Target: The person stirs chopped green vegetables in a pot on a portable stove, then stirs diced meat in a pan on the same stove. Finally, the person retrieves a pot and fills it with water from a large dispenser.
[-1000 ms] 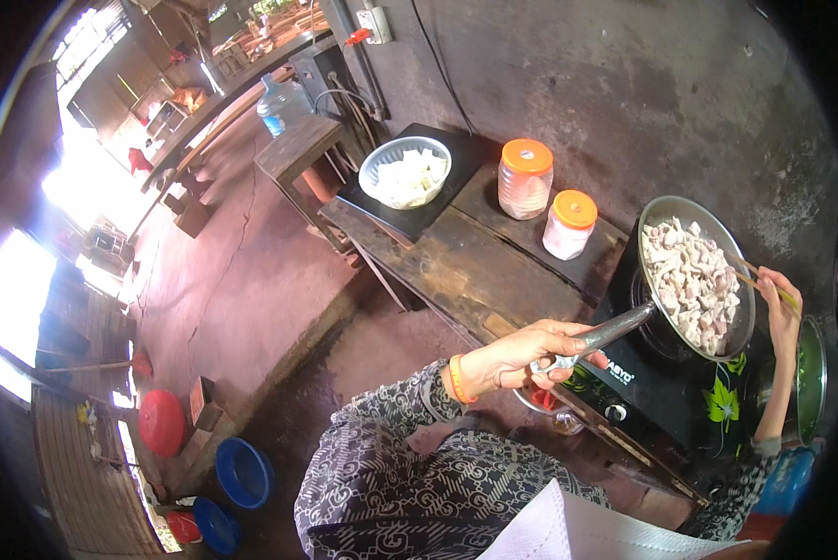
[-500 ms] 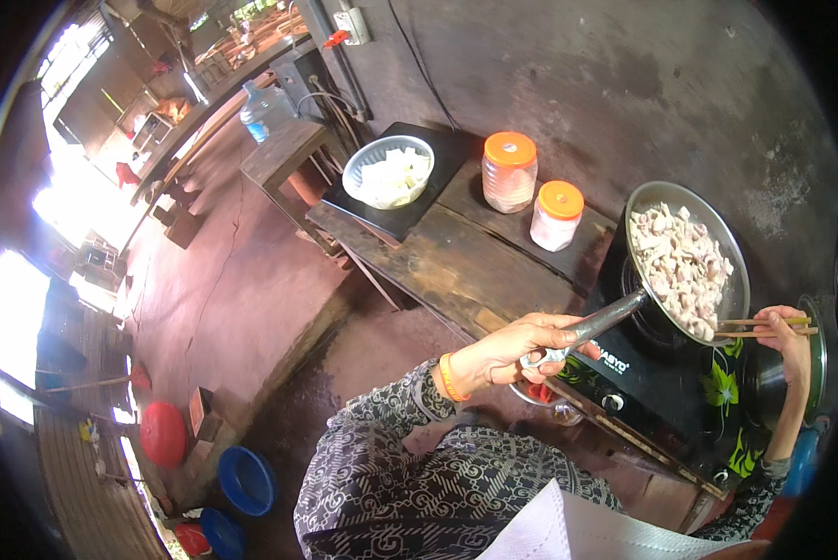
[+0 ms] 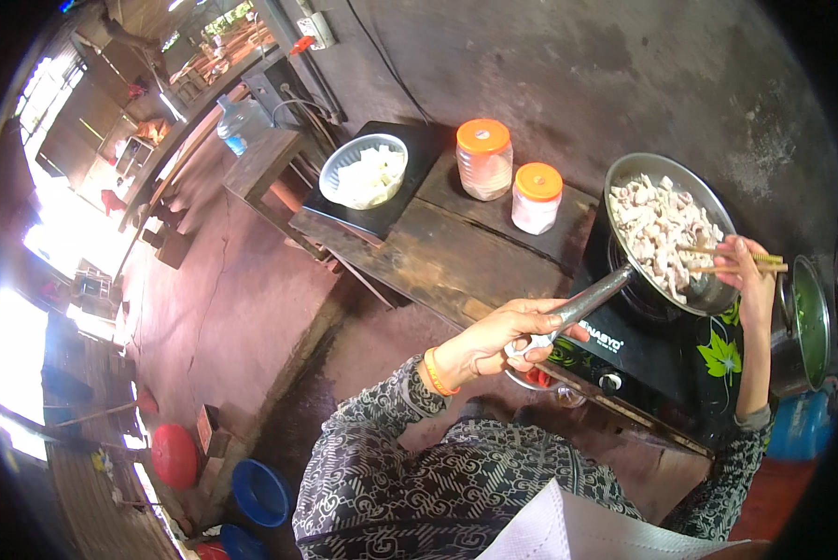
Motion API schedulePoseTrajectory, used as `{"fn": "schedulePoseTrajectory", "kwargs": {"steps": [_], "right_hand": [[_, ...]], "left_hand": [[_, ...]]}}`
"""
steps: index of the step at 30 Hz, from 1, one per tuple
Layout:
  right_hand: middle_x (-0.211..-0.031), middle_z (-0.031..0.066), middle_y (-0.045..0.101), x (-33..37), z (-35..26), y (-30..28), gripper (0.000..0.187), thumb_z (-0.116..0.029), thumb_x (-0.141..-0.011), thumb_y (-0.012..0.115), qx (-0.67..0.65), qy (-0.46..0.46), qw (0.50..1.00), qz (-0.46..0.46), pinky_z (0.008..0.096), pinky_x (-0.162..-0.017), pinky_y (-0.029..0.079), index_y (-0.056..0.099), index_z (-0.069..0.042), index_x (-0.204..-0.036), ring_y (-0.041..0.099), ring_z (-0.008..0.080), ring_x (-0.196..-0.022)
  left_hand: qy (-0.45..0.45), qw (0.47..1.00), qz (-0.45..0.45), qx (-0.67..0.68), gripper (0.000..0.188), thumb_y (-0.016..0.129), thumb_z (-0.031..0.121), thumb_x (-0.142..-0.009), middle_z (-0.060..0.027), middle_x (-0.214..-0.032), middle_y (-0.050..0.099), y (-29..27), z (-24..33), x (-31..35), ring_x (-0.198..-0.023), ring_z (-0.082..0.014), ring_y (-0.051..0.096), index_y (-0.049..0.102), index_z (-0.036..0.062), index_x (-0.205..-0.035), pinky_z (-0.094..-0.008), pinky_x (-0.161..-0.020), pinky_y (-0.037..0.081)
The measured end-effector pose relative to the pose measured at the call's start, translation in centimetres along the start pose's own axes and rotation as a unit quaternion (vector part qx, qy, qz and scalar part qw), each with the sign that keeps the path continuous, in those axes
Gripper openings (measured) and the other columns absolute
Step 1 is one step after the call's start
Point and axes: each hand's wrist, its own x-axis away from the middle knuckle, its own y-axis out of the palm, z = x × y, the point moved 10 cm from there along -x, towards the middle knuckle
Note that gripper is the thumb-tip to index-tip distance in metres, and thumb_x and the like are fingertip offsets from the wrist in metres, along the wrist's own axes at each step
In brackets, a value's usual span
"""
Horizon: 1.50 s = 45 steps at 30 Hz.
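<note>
My left hand (image 3: 508, 343) is wrapped round the end of the long handle of a frying pan (image 3: 631, 166). The pan sits on the left burner of a black gas stove (image 3: 662, 359). Pale chopped pieces, which look like meat (image 3: 657, 224), fill much of the pan. In my right hand (image 3: 746, 275) I grip a pair of wooden chopsticks (image 3: 766, 264), and their tips reach in among the pieces at the pan's right side.
Left of the stove, two jars with orange lids (image 3: 483, 154) (image 3: 537, 198) stand on a wooden bench (image 3: 433, 252). Beyond them, a bowl of white chunks (image 3: 363, 201) rests on a black cooktop (image 3: 417, 149). A metal pot (image 3: 800, 327) stands at the right. Blue basins (image 3: 260, 492) lie on the floor.
My right hand and the chopsticks have moved left and up, deeper over the pan, with the tips now among the pieces. My left hand keeps its grip on the handle. The whole view has shifted slightly.
</note>
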Motion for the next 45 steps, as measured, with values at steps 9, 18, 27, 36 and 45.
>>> {"fn": "schedulePoseTrajectory", "kwargs": {"steps": [9,18,27,36,45], "right_hand": [[-0.109,0.0141,0.073,1.3,-8.3,0.7,0.031,-0.03,-0.1,0.062,0.042,-0.079,0.994,-0.061,0.0299,-0.081,0.059,0.069,-0.002,-0.109,0.072,0.02,-0.095],[-0.101,0.0117,0.075,5.0,-6.5,5.0,0.02,-0.01,-0.095,0.064,0.14,-0.102,0.958,-0.229,0.0308,-0.081,0.058,0.075,0.0,-0.11,0.071,0.0176,-0.091],[-0.099,0.0098,0.074,0.7,-5.4,-0.9,0.02,-0.013,-0.096,0.067,0.176,-0.153,0.968,-0.095,0.029,-0.078,0.06,0.072,0.004,-0.106,0.07,0.0139,-0.09],[-0.104,0.0079,0.074,-2.4,-6.3,-4.7,0.029,-0.029,-0.097,0.067,0.143,-0.149,0.978,0.005,0.0293,-0.081,0.059,0.073,-0.003,-0.109,0.072,0.017,-0.096],[-0.109,0.0111,0.073,-5.9,0.3,-7.2,0.031,-0.027,-0.097,0.067,0.082,-0.018,0.996,-0.002,0.0332,-0.085,0.06,0.07,0.0,-0.113,0.072,0.0194,-0.097]], "left_hand": [[0.0,1.0,0.022,0.006,0.059,0.054,0.012,-0.103,-0.0191,-0.127,0.058,0.5,0.2,0.5,-0.056,-0.0023,0.045,0.028,0.0011,-0.155,-0.0135,-0.037,0.033],[-0.001,0.998,0.056,-0.007,0.054,0.059,0.012,-0.099,-0.0161,-0.114,0.062,0.7,0.5,-0.1,-0.051,-0.0014,0.042,0.037,-0.0095,-0.143,-0.0134,-0.032,0.029],[-0.004,0.997,0.078,-0.019,0.054,0.057,0.01,-0.098,-0.024,-0.123,0.059,0.4,0.3,-0.7,-0.05,-0.0044,0.048,0.037,-0.0092,-0.144,-0.014,-0.032,0.034],[0.012,0.995,0.087,-0.036,0.044,0.056,0.012,-0.1,-0.0236,-0.117,0.061,0.4,0.3,-0.3,-0.047,-0.0049,0.046,0.043,-0.0144,-0.133,-0.0154,-0.031,0.033],[0.011,0.996,0.081,-0.025,0.048,0.057,0.012,-0.099,-0.0252,-0.119,0.06,0.4,0.3,-0.6,-0.048,-0.0055,0.048,0.041,-0.0134,-0.137,-0.0153,-0.032,0.037]]}}
